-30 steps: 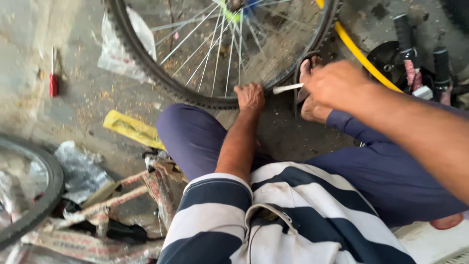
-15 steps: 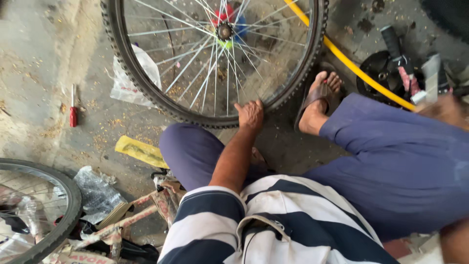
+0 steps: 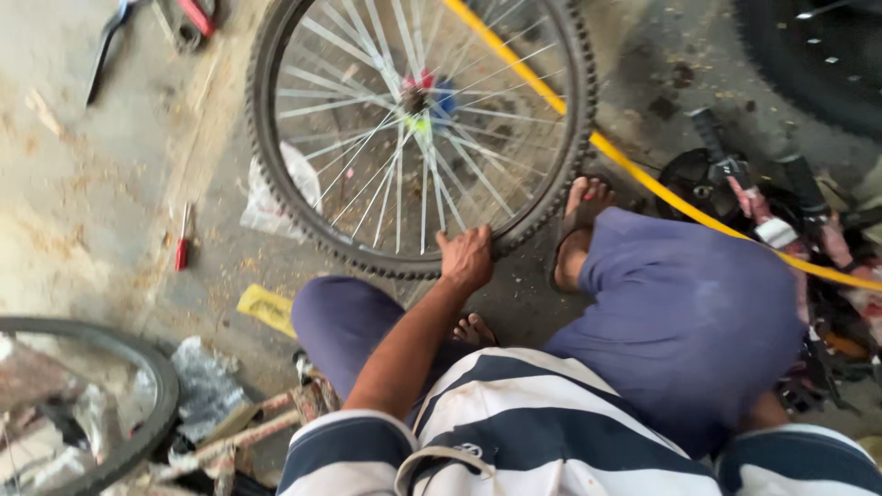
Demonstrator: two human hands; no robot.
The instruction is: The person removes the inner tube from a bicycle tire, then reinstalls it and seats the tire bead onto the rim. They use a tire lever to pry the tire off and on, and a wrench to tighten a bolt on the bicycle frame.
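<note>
The left hand (image 3: 466, 258) reaches forward on a straight, bare forearm from a striped sleeve and sits on the lower edge of the bicycle wheel (image 3: 418, 129), fingers curled over the knobby black tyre (image 3: 367, 262) and gripping it. The right hand is out of sight behind the raised right knee, so its state cannot be told.

The wheel lies on the dusty concrete floor (image 3: 83, 202) in front of the person's crossed legs, just beyond the knees. Its thin metal spokes fan out from a hub with red and blue parts. A glossy yellow frame tube (image 3: 643, 174) runs diagonally across it to the right. The person's bare foot in a sandal (image 3: 579, 225) rests just beside the tyre.

A red-handled screwdriver (image 3: 183, 243) and a crumpled clear plastic bag (image 3: 271, 197) lie to the left. A second wheel (image 3: 110, 404) is cut off at the lower left, and the handlebar parts at right are blurred.
</note>
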